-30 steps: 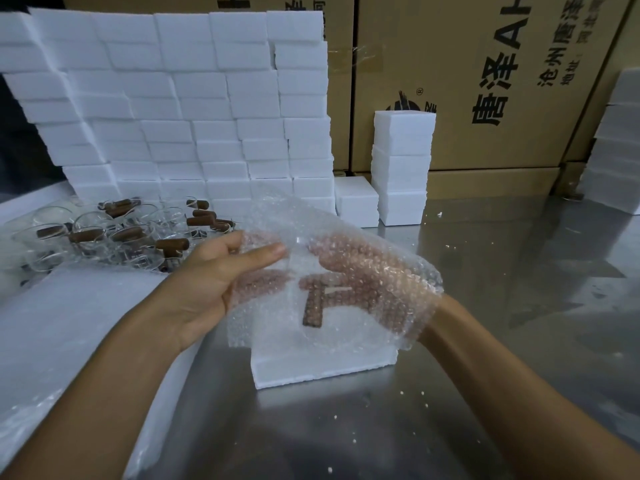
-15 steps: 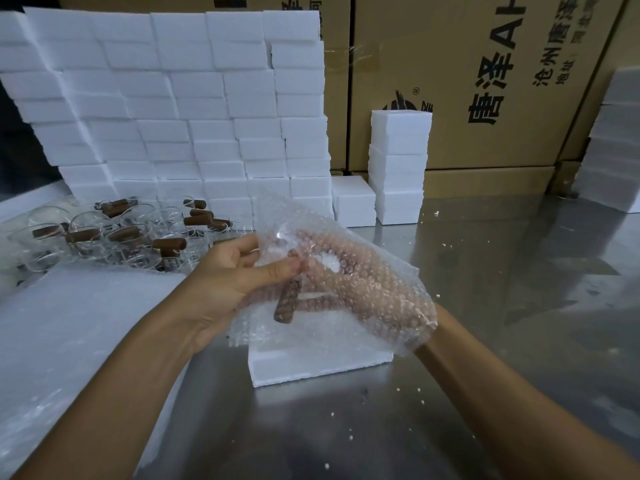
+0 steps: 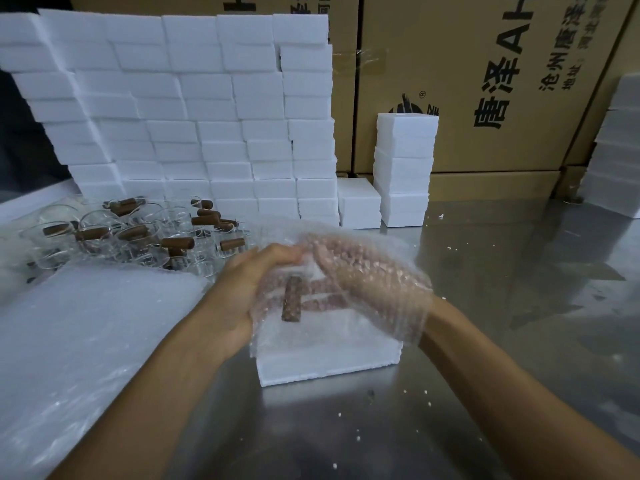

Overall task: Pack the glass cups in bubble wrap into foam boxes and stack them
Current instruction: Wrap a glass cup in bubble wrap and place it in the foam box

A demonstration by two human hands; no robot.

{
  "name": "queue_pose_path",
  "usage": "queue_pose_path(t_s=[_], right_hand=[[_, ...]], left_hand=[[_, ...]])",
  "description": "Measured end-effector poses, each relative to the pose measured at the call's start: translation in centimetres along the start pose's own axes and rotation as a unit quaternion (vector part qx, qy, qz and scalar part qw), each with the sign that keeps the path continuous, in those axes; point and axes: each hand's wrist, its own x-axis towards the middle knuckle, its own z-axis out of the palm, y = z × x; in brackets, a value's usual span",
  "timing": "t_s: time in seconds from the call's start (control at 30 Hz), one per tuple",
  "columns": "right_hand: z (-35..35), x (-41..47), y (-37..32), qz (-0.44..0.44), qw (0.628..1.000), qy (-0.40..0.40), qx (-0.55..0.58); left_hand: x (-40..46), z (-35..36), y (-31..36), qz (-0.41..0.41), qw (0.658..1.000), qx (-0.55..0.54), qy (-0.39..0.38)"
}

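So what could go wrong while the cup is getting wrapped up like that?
1. The bubble wrap is loose and only bunched by the left hand and right hand. The glass cup with the brown handle might slip out onto the foam box or the metal table.
2. More glass cups sit crowded close beside the left arm; a careless elbow could knock them together.

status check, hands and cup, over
Left hand and right hand grip bubble wrap around cup. Above foam box. Nothing blocking.
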Motion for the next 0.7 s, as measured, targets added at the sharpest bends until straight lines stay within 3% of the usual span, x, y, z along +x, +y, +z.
queue_pose_path(t_s=[0.03,0.1,0.17,0.2,0.3,0.4,0.47,0.7], right_hand=[[-0.1,0.7,0.0,-0.032,0.999,-0.007,0.003],[-0.9,2.5,0.7,-0.082,0.989,0.107,0.054],[-2.2,4.0,1.9,-0.060,0.959,0.254,0.108],[-2.8,4.5,2.6,-0.041,0.948,0.288,0.129],[-3.3,4.8,3.5,0.011,0.948,0.245,0.201],[-2.1,4.5,3.6,0.035,0.976,0.053,0.209],[-0.8,4.5,3.8,0.037,0.984,-0.002,0.172],[-0.9,4.7,3.6,-0.056,0.981,0.146,0.119]], left_hand=[[0.2,-0.1,0.0,-0.008,0.999,-0.033,0.006],[0.8,-0.4,-0.1,-0.015,0.994,-0.101,0.038],[1.1,-0.6,0.0,-0.001,0.986,-0.157,0.063],[1.2,-0.6,0.0,0.007,0.982,-0.178,0.063],[1.1,-0.3,-0.2,0.010,0.975,-0.211,0.065],[1.0,0.2,-0.4,0.017,0.973,-0.209,0.092],[0.7,0.8,-0.7,0.017,0.977,-0.199,0.080],[0.6,1.7,-1.5,0.004,0.989,-0.128,0.069]])
